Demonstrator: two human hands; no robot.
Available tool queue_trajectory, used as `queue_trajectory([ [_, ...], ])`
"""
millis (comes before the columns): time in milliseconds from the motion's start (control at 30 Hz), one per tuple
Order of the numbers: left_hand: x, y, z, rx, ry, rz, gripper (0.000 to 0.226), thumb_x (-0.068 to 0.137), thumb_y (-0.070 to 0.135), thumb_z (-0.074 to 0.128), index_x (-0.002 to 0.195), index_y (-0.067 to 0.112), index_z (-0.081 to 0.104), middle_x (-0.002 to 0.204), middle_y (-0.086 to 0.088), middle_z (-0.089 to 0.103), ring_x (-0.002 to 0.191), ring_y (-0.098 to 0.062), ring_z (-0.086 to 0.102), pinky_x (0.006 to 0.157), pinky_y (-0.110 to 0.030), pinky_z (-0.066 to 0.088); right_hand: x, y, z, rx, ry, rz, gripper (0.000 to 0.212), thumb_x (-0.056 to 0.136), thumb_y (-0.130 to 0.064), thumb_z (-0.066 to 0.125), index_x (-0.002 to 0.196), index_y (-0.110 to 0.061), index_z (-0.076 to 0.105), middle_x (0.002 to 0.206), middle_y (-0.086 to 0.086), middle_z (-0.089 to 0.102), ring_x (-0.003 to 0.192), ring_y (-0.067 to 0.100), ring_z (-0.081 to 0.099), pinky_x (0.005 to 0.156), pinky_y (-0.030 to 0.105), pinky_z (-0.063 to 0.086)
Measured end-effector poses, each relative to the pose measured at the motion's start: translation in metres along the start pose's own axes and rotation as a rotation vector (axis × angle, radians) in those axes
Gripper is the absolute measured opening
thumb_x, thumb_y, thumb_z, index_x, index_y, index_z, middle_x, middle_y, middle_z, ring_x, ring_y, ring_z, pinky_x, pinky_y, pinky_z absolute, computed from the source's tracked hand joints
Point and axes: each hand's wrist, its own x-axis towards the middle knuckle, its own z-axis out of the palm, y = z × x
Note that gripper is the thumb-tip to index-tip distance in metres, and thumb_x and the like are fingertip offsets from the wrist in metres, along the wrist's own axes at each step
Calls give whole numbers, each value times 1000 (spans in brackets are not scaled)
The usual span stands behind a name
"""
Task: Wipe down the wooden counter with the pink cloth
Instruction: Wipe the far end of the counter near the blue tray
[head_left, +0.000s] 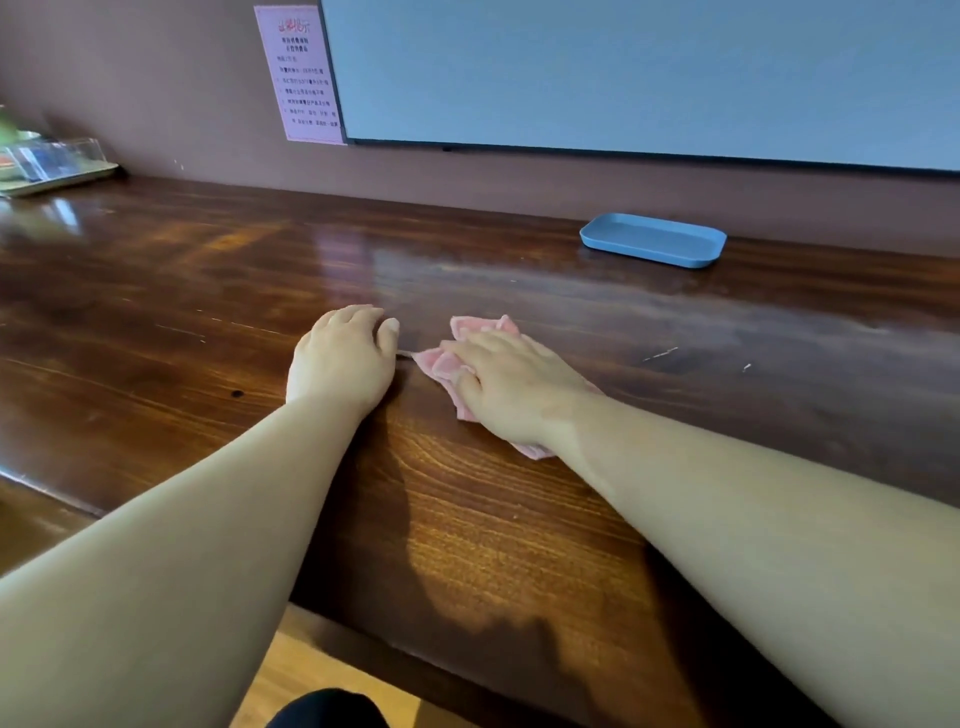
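Pressed flat, right hand (511, 387) pins pink cloth (457, 358); blue tray (653, 240) holds nothing.

Both forearms bare, no sleeves; left hand (340, 358), right hand (511, 387) ungloved.

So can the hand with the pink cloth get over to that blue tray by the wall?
Probably yes. The right hand lies flat on the crumpled pink cloth, and the shiny wooden counter between it and the shallow blue plastic tray shows nothing in the way, though it would take a stretch forward.
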Motion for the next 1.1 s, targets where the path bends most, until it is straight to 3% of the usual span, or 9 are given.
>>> queue_trajectory([
  [100, -8, 8, -8, -10, 95, 196, 31, 98, 23, 46, 120, 14, 66, 128, -2, 62, 125, -23, 48, 102, -37, 37, -16, -6, 5, -29, -16, -63, 50, 109, -39, 21, 157, -33, 29, 168, -9, 15, 156, 15, 0, 126, 39, 2],
  [233, -13, 10, -23, -48, 85, 188, 32, 99, 24, 45, 124, 15, 63, 129, -2, 60, 126, -23, 46, 102, -37, 37, -50, 12, 6, 33, -65, -244, 49, 107, -48, 21, 154, -42, 30, 166, -23, 10, 151, -3, -9, 123, 28, -1],
  [400, -28, 0, -39, -45, -15, 24, 38, 101, 32, 41, 131, 16, 57, 136, -5, 55, 128, -28, 43, 104, -40, 36, -24, 12, -7, -36, 55, 11, 44, 105, -32, 24, 136, -27, 55, 153, -4, 40, 144, 22, 30, 117, 41, 27],
  [600, -38, -15, -51, 26, -101, -91, 44, 102, 36, 37, 137, 16, 52, 143, -5, 49, 133, -28, 38, 108, -43, 33, -64, 8, 5, -18, -45, -183, 50, 106, -45, 23, 155, -39, 30, 166, -16, 16, 155, 9, 2, 123, 34, 2],
  [700, -35, -23, -59, 49, -98, -113, 44, 102, 37, 35, 138, 16, 51, 142, -6, 49, 132, -29, 39, 106, -44, 34, -58, 5, -2, 9, -73, -205, 49, 107, -41, 23, 156, -37, 32, 166, -13, 20, 154, 8, 6, 125, 32, 3],
  [800, -36, -30, -64, 83, -81, -134, 45, 102, 38, 35, 138, 17, 50, 143, -5, 49, 132, -29, 40, 105, -45, 35, -39, -12, -4, -11, -9, -46, 49, 108, -34, 20, 152, -27, 40, 165, -6, 24, 154, 11, 10, 125, 37, 5],
  [867, -39, -37, -64, 125, -91, -153, 46, 101, 39, 35, 140, 17, 48, 144, -5, 47, 134, -28, 37, 105, -44, 32, -37, -23, -1, -27, 1, -12, 50, 108, -34, 19, 154, -29, 35, 166, -6, 21, 154, 12, 8, 125, 39, 4],
  [1000, -53, -54, -54, 125, -113, -190, 48, 101, 41, 35, 142, 17, 46, 148, -2, 43, 137, -26, 33, 109, -44, 29, -62, -31, 19, -24, -29, -232, 50, 107, -41, 20, 156, -34, 30, 168, -12, 14, 154, 7, 2, 125, 35, -2],
  [1100, -56, -53, -49, 106, -107, -246, 50, 101, 44, 31, 141, 19, 47, 148, -1, 44, 136, -26, 34, 108, -44, 29, -52, -33, 17, 32, -46, -276, 50, 108, -40, 20, 155, -34, 34, 167, -12, 17, 153, 2, 1, 122, 28, -6],
])
